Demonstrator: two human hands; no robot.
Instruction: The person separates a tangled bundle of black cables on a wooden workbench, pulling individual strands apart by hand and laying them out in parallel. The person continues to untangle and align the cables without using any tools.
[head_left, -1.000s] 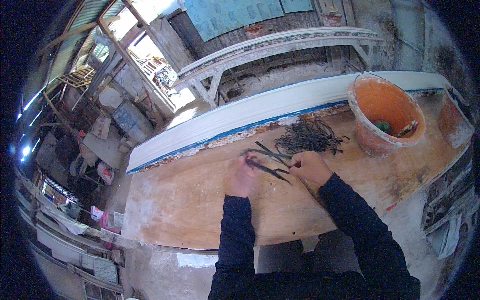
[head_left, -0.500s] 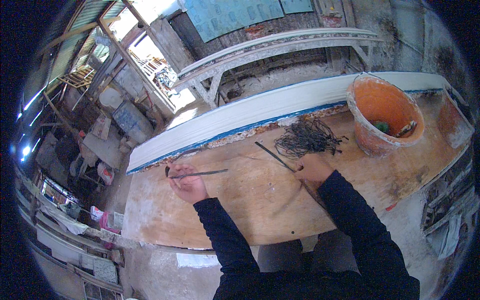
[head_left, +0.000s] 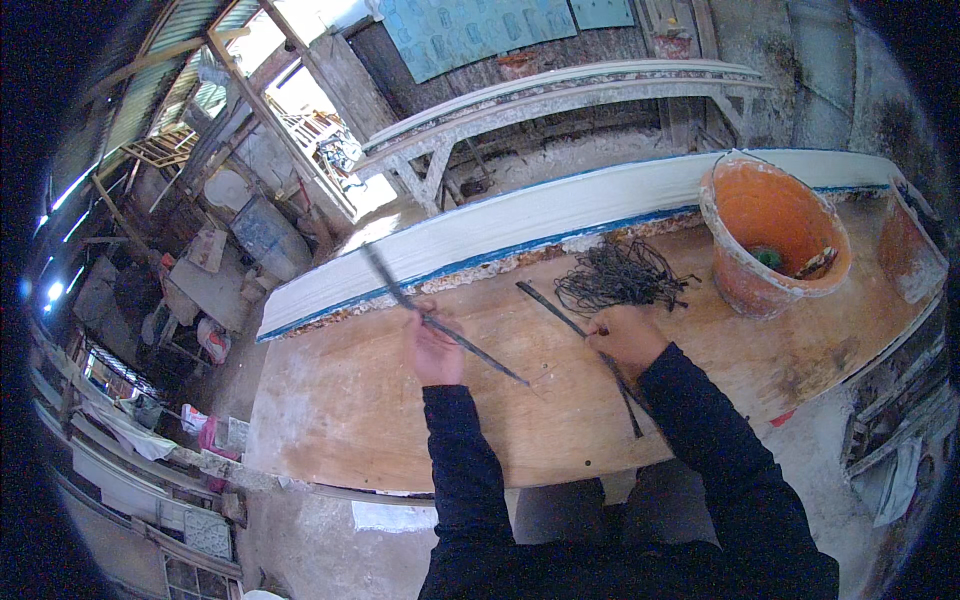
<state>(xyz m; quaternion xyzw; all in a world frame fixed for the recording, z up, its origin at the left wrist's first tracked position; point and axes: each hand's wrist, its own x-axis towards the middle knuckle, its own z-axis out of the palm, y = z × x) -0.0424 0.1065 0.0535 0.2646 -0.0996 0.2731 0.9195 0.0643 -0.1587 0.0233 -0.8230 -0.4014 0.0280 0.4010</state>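
Above the plywood board (head_left: 360,410), my left hand (head_left: 438,348) is closed round the middle of a thin dark strip (head_left: 482,356). Its upper end is smeared by motion; the lower end slants down to the right. My right hand (head_left: 628,342), fingers pinched, grips another dark strip (head_left: 550,305) that runs from beyond the fingertips down past the wrist. Whether this one is a single piece or several I cannot tell. A tangled heap of thin black strips (head_left: 622,275) lies on the board just beyond my right hand.
An orange bucket (head_left: 728,275), crusted with plaster and holding a green item, stands right of the heap. A long white moulding (head_left: 500,215) with blue edges lies along the board's far side. Farther back is a plaster-smeared bench (head_left: 560,98). Another orange container (head_left: 908,245) sits far right.
My left hand has moved right, closing from a more open pose, and its strip has swung to a diagonal. My right hand stays near the heap, its strip now showing below the wrist.
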